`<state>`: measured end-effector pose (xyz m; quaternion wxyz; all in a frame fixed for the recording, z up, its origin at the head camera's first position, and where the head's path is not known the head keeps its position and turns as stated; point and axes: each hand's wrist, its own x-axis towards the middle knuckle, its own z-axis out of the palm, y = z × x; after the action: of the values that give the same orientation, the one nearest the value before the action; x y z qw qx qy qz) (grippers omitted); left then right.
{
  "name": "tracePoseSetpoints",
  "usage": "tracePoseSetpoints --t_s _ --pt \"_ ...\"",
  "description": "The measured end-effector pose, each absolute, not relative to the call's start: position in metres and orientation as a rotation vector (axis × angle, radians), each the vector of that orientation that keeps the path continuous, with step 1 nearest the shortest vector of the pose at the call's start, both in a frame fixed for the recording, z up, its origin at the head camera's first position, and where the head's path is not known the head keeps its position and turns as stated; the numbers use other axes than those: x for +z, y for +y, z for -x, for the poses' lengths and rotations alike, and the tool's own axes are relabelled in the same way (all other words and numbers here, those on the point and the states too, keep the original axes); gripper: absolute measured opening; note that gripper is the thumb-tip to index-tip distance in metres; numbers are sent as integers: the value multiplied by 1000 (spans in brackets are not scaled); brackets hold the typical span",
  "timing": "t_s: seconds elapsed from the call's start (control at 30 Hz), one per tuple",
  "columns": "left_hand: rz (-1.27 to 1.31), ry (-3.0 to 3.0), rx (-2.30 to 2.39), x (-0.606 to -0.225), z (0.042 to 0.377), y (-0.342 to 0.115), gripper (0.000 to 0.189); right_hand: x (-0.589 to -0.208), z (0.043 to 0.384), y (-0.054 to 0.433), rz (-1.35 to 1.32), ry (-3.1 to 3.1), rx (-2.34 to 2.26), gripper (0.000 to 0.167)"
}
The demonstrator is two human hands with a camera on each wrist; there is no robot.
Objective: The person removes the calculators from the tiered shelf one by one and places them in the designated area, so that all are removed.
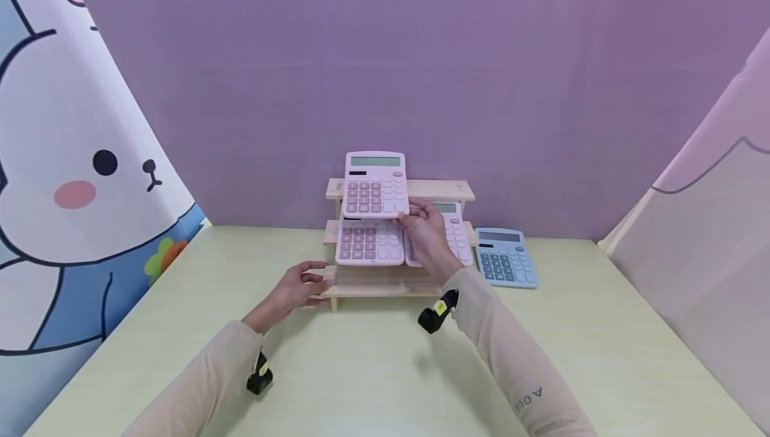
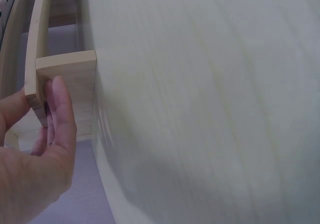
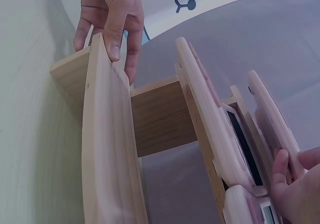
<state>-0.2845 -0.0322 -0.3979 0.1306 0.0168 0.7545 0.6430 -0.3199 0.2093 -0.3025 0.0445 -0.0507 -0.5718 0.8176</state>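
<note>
A three-step wooden stand [image 1: 385, 281] is on the table, and my left hand [image 1: 295, 290] grips the left end of its lowest step. In the left wrist view, the thumb and fingers [image 2: 64, 109] lie on either side of that board. My right hand [image 1: 430, 240] pinches the lower right corner of a pink calculator [image 1: 375, 196] at the top step. Below it, two more pink calculators lean side by side on the middle step: the left one [image 1: 369, 244] is partly covered by the upper calculator, the right one [image 1: 458, 233] by my hand.
A blue calculator [image 1: 506, 263] leans just right of the stand. Behind stands a purple backdrop [image 1: 385, 76], with a rabbit-patterned cloth [image 1: 78, 129] on the left and a pale cloth [image 1: 710, 256] on the right. The pale wooden table [image 1: 373, 377] stretches in front.
</note>
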Motion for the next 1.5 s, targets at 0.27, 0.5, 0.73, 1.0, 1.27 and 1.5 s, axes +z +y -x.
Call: tracePoseSetpoints --t_s 0.27,0.5,0.73,1.0,1.27,1.5 --pt "-70 2182 1873 -399 284 -32 56 -302 317 213 161 -1726 2520 47" --pt "-71 2174 1885 -399 286 -33 55 -304 314 221 165 -1718 2518 49" --pt "-49 2177 1879 -399 286 -32 53 -306 310 231 156 -1775 2482 49" --pt "-32 2182 1879 -400 288 -31 53 -307 308 242 180 -1781 2462 51" --pt "-32 2192 1865 -400 287 -31 54 -308 303 253 171 -1775 2466 51" --pt "-40 2188 1875 -399 286 -32 54 -307 298 264 152 -1754 2492 53"
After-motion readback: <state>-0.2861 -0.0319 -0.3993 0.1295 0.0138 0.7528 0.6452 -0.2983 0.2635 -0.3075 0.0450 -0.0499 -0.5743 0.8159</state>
